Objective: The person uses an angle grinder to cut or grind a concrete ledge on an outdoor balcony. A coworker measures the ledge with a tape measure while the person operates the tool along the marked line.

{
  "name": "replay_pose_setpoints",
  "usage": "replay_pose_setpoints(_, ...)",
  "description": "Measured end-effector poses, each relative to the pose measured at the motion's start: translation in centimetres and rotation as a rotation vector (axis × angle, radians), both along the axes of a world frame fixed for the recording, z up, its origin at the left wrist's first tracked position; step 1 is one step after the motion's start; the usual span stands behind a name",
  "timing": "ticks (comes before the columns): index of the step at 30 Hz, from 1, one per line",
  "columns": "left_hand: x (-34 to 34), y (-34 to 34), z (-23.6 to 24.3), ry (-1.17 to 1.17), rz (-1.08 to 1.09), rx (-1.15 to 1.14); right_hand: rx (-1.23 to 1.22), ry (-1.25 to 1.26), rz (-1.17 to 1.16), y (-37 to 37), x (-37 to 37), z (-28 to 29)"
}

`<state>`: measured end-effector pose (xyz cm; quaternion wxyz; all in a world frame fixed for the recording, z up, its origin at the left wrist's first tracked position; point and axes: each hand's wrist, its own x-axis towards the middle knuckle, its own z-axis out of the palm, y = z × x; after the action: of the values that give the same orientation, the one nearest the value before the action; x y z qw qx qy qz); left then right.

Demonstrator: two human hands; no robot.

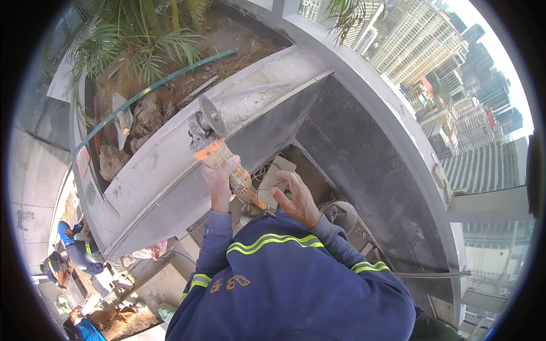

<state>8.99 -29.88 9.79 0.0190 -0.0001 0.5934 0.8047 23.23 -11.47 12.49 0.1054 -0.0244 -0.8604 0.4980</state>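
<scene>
My left hand (218, 181) is wrapped round the body of an orange angle grinder (241, 179), dusty and worn. The grinder tilts away from me, its round disc (212, 116) at the far end close to the pale top of the planter wall (261, 77). Whether the disc touches the wall or spins, I cannot tell. Near the grinder's tail, my right hand (300, 203) holds nothing, with thumb and fingers apart. Beneath the hands, pale cable and a light flat piece (277, 177) lie in the recess.
Soil and palm plants (142, 42) fill the planter, crossed by a long green strip (165, 79). A trowel (123, 122) rests there. A whitish round container (343, 215) stands by my right forearm. Dark panels (369, 165) bound the recess. Other people (79, 247) work at lower left.
</scene>
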Motion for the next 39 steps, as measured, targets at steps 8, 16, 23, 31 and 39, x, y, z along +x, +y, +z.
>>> replay_pose_setpoints(8,-0.3,8.2,-1.4,0.149,-0.123,-0.212,0.053,-0.019,-0.316,-2.2,-1.8,0.0)
replay_pose_setpoints(16,1.2,11.1,-3.5,0.043,-0.117,-0.581,0.109,-0.095,-0.422,-2.3,-2.9,-2.4)
replay_pose_setpoints(23,1.4,11.6,-5.4,-0.013,-0.194,-0.490,0.086,-0.269,-0.487,-1.3,-4.8,-2.9)
replay_pose_setpoints(31,3.4,10.7,-4.5,0.272,-0.328,-0.600,-0.314,-0.350,-0.471,0.7,-7.7,-5.1)
replay_pose_setpoints(39,7.4,7.9,-6.0,0.394,-0.524,-0.634,-0.799,-0.007,-0.420,3.2,-4.7,-5.7)
